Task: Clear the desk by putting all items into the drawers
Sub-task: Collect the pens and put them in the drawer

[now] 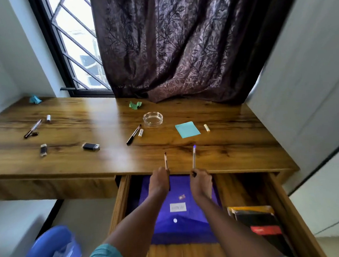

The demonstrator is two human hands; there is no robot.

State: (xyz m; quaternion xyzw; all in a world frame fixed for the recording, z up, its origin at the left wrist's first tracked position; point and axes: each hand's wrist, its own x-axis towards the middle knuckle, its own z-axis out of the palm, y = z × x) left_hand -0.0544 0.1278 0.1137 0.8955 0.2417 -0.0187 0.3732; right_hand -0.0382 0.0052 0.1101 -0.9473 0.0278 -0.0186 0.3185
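Note:
My left hand [159,180] is shut on a brown-tipped pen [165,160] and my right hand [201,181] on a blue-tipped pen [194,156]. Both hands hover over the open drawer [120,201] at the desk's front edge, the pens pointing up over the wooden desk [87,159]. Inside the drawer lies a purple folder [182,227]. On the desk remain a black pen [133,135], a small yellow tube [140,133], a glass ashtray [152,118], a teal sticky pad [187,129], another yellow tube [206,128], two USB sticks [91,146] [43,150] and a further pen [33,128].
Crumpled green paper [135,105] and teal paper [35,99] lie near the desk's back. A white cap [48,118] sits at the left. Books [257,222] fill the drawer's right part. A blue bin [51,252] stands on the floor at the left. A dark curtain [179,48] hangs behind.

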